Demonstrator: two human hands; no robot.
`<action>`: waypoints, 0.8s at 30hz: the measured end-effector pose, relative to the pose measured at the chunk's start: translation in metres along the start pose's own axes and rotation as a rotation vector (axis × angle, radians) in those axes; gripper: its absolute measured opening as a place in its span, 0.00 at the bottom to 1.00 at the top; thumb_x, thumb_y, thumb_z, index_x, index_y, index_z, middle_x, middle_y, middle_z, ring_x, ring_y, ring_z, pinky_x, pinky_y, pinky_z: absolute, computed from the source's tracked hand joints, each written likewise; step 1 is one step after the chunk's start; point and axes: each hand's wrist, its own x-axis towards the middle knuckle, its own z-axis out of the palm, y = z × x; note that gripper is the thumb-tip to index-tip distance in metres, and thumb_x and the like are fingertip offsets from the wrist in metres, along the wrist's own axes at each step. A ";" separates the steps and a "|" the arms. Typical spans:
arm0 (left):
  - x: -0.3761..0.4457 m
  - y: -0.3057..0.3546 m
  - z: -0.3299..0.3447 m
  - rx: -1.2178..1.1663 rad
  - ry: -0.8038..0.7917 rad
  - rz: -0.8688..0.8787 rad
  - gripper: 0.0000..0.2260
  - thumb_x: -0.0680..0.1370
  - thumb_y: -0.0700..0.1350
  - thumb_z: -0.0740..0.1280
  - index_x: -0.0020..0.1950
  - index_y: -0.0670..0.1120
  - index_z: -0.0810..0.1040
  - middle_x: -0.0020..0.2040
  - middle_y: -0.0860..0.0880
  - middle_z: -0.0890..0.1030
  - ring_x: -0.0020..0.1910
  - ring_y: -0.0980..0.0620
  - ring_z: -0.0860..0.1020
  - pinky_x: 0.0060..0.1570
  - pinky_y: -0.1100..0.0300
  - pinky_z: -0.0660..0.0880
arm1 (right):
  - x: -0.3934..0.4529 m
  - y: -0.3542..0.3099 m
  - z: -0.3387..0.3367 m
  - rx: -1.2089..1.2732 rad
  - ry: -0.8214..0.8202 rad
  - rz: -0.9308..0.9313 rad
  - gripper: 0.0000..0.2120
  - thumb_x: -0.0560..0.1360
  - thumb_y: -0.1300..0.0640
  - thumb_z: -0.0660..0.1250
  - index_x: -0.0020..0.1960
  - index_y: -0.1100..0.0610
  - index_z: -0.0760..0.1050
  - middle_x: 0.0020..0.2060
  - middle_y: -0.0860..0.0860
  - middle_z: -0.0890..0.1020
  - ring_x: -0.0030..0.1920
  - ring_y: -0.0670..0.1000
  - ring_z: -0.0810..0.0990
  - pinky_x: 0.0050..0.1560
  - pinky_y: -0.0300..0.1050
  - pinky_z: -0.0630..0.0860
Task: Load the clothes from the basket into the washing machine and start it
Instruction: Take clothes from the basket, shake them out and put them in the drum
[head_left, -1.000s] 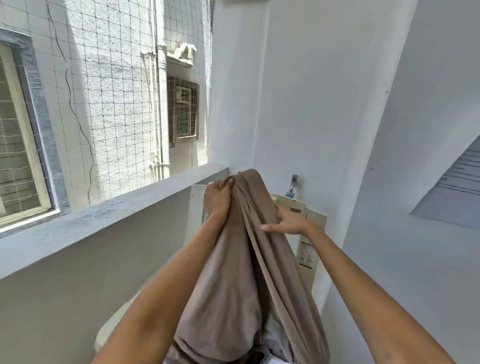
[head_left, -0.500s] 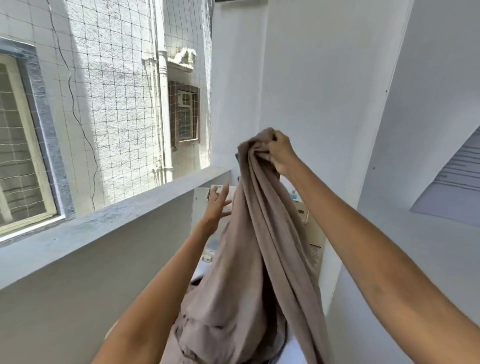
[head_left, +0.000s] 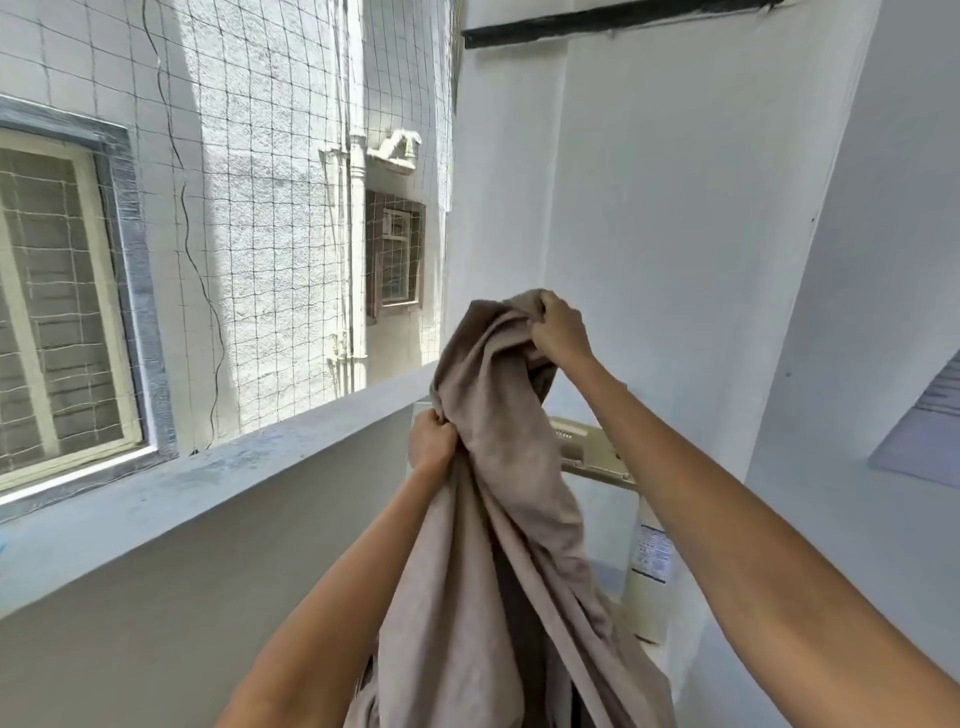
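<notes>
Cloth: a long beige cloth (head_left: 498, 545) hangs between both arms, its lower end cut off by the bottom edge.
Right hand: the right hand (head_left: 558, 332) has its fingers curled tight on the top bunch, held high.
Left hand: the left hand (head_left: 431, 444) grips a fold lower down; half a second ago it was open and off the fabric.
Washing machine: the washing machine (head_left: 587, 449) is mostly hidden behind the cloth; probably its lid stands raised.
Ledge: a grey ledge (head_left: 208, 478) runs on the left.
</notes>
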 end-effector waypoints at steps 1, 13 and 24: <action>0.001 0.002 -0.004 0.025 -0.010 -0.009 0.08 0.73 0.46 0.61 0.40 0.44 0.75 0.44 0.40 0.81 0.47 0.39 0.79 0.44 0.49 0.75 | -0.006 0.018 0.002 -0.092 0.004 0.018 0.16 0.75 0.62 0.59 0.61 0.58 0.73 0.54 0.58 0.79 0.55 0.61 0.77 0.49 0.47 0.74; -0.004 0.053 0.010 0.348 -0.401 0.474 0.47 0.70 0.53 0.74 0.78 0.48 0.45 0.77 0.43 0.55 0.76 0.46 0.56 0.71 0.49 0.59 | -0.038 0.063 0.034 -0.095 0.003 0.060 0.11 0.74 0.47 0.67 0.49 0.53 0.83 0.53 0.50 0.83 0.59 0.54 0.76 0.58 0.51 0.72; 0.003 0.066 0.022 -0.296 0.225 0.145 0.13 0.71 0.35 0.64 0.53 0.44 0.79 0.50 0.43 0.82 0.51 0.43 0.79 0.46 0.58 0.72 | -0.137 0.170 0.064 -0.101 -0.747 0.252 0.48 0.68 0.47 0.75 0.75 0.59 0.50 0.71 0.55 0.64 0.71 0.55 0.66 0.68 0.46 0.65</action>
